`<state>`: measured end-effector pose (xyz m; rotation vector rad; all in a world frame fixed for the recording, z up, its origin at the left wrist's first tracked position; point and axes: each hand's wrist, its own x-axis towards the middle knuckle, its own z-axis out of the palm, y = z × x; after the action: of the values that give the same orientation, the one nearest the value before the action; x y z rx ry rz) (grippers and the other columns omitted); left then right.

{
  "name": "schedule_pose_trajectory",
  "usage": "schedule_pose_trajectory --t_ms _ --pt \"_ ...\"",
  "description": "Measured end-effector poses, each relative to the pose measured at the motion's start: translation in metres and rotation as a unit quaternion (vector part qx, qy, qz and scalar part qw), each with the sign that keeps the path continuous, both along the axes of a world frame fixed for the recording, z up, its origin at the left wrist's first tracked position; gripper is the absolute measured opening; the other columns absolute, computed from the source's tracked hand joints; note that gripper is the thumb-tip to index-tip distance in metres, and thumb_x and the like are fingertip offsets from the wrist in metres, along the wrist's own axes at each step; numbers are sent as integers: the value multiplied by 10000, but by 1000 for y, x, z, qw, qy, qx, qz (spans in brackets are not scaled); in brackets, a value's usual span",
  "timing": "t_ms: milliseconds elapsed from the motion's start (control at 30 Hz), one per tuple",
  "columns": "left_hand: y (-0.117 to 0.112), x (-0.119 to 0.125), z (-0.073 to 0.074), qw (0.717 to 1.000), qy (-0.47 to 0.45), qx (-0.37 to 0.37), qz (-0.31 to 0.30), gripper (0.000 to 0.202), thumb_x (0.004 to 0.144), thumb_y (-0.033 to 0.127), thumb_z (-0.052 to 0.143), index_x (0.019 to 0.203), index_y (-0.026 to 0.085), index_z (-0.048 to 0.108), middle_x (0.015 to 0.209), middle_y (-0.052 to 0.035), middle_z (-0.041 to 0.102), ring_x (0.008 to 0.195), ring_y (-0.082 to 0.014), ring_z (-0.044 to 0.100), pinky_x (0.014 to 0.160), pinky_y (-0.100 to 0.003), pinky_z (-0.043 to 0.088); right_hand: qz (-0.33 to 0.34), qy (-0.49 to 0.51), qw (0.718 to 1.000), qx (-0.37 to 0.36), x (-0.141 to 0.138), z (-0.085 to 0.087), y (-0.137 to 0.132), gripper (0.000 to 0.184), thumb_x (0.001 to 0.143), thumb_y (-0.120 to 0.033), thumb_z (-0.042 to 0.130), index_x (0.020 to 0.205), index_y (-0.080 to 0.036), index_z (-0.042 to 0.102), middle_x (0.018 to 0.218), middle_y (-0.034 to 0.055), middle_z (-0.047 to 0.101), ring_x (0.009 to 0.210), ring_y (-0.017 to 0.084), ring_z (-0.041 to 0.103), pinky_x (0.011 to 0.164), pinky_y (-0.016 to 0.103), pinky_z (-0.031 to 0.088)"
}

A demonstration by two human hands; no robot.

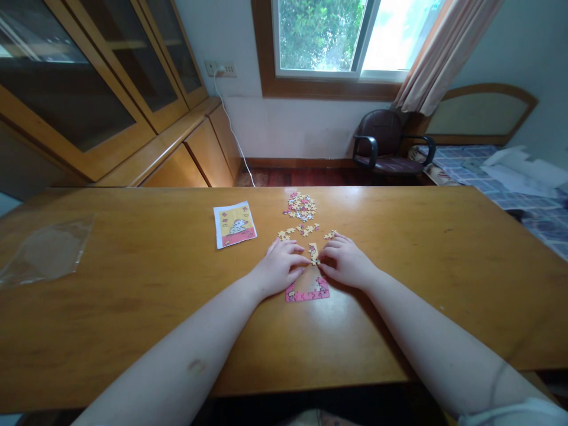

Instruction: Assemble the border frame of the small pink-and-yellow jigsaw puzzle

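Note:
Between my hands a short joined strip of yellow jigsaw pieces [313,251] lies on the table. My left hand [283,267] pinches the strip's lower left edge with its fingertips. From the other side, my right hand [347,260] grips the same lower end between thumb and fingers. Just below sits a joined pink puzzle border [309,296], its left part partly covered by my left hand. Several loose yellow pieces [307,229] lie beyond my fingers, and a few [331,234] touch or nearly touch my right fingertips. Farther back is a pile of mixed puzzle pieces [302,206].
A printed reference picture [236,225] lies left of the pieces on the wooden table [155,307]. At the far left is a clear plastic bag [47,248]. Beyond the table stand a cabinet [177,165], an office chair [386,142] and a bed [470,171].

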<state>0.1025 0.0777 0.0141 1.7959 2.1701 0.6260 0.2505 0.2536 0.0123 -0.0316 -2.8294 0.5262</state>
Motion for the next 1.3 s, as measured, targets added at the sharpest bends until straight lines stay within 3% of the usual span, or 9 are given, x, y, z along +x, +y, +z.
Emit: schedule_pose_trajectory --t_ms 1033,1300 --pt "1 0 0 1000 3 -2 -3 229 867 289 596 1050 315 732 1219 -53 640 1246 -282 475 1122 -609 236 -11 -9 1000 11 1 3 -3 73 806 -278 656 840 -232 701 840 26 691 873 197 612 1064 442 326" --pt "0 -1 -3 1000 2 13 -8 219 867 286 594 1028 322 738 1233 -46 635 1252 -282 473 1123 -591 250 3 11 1000 15 2 4 -3 88 804 -207 601 785 -223 685 787 26 674 799 183 596 1041 429 346"
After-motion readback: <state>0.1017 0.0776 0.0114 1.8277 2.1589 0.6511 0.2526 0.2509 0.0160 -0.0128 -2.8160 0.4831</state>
